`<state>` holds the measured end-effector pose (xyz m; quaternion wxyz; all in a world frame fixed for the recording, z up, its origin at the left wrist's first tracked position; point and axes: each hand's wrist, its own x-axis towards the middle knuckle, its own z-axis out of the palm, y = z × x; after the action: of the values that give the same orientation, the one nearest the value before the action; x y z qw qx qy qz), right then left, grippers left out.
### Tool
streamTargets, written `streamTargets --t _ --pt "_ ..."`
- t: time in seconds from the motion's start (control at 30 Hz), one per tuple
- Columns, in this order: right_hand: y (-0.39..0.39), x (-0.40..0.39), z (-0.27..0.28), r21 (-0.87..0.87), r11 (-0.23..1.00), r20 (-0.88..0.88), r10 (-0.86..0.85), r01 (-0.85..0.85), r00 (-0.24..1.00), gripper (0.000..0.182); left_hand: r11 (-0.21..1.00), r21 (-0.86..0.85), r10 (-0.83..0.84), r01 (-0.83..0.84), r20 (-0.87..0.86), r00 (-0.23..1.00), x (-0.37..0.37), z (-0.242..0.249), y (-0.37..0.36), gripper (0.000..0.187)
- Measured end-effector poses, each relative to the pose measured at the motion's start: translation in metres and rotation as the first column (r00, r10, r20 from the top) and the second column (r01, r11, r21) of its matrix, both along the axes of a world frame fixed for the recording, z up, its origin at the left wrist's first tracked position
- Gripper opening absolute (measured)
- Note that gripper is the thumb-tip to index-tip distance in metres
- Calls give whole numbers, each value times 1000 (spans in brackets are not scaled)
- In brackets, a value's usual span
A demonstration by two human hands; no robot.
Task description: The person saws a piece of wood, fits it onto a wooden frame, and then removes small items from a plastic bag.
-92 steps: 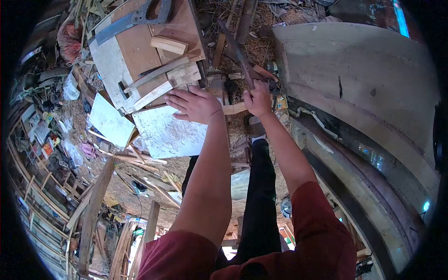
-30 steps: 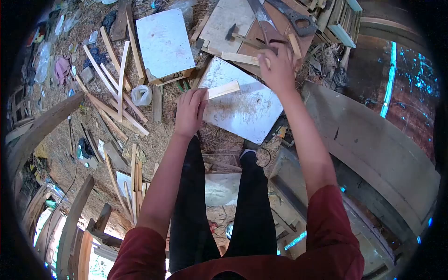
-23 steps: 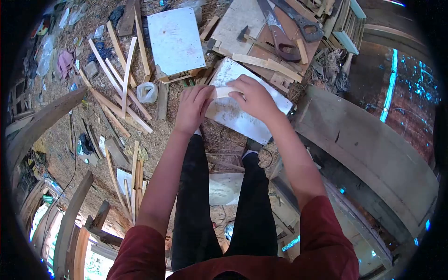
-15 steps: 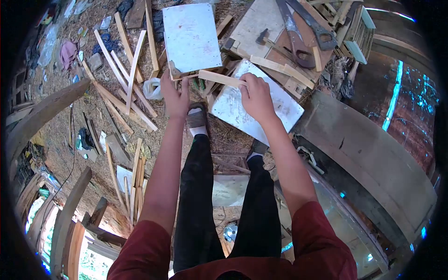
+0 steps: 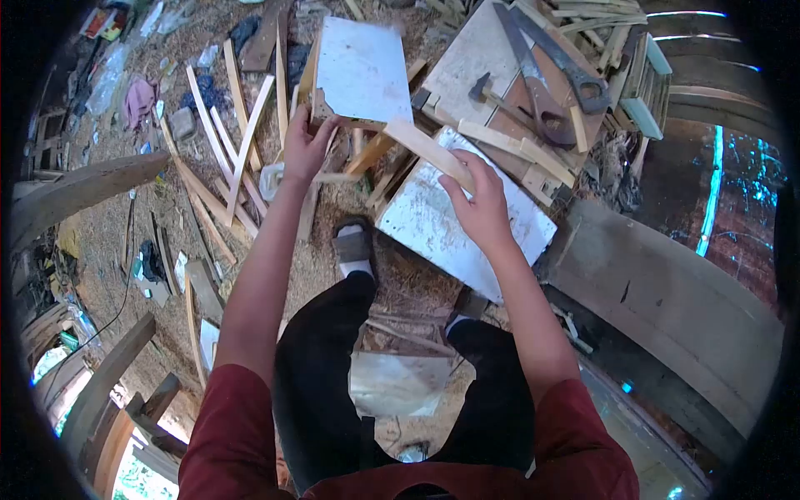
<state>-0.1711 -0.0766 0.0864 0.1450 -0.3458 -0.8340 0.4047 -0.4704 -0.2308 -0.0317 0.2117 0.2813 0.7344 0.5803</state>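
My left hand [image 5: 307, 150] grips the near left corner of a wooden box with a white top panel [image 5: 362, 71], its thumb along the near edge. The box is tilted, and its bare wood left side shows. In my right hand [image 5: 479, 196] is a short, flat wood strip [image 5: 421, 150], pinched near its lower end, with the far end pointing up and left close to the box. Below that strip lies a second white panel [image 5: 442, 221], tilted on the ground and partly covered by my right hand.
Two handsaws [image 5: 542, 104] and a hammer [image 5: 483, 87] rest on a board at the upper right. Long wood strips [image 5: 250, 146] lie scattered on the left ground. A curved grey panel [image 5: 658, 308] stands at the right, and a rough beam [image 5: 92, 196] juts in from the left.
My left hand has closed on the box corner and the box has tipped, exposing its left side. The strip in my right hand has swung to a steeper angle. My knees have bent and spread.
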Motion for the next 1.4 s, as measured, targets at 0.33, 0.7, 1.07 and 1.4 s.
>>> streamTargets --t 0.33,0.7,1.07,1.4 --pt "31 78 71 309 942 -252 -54 133 966 36 994 -66 46 -93 -514 857 31 176 10 34" --pt "9 195 96 597 719 -531 21 356 847 37 822 565 76 72 -235 969 161 310 20 34" --pt "-77 257 225 755 415 -577 53 508 815 42 800 596 -132 68 65 989 319 377 -40 38" --pt "-67 280 231 785 500 -445 40 367 895 37 815 575 -274 70 277 921 346 319 5 44"
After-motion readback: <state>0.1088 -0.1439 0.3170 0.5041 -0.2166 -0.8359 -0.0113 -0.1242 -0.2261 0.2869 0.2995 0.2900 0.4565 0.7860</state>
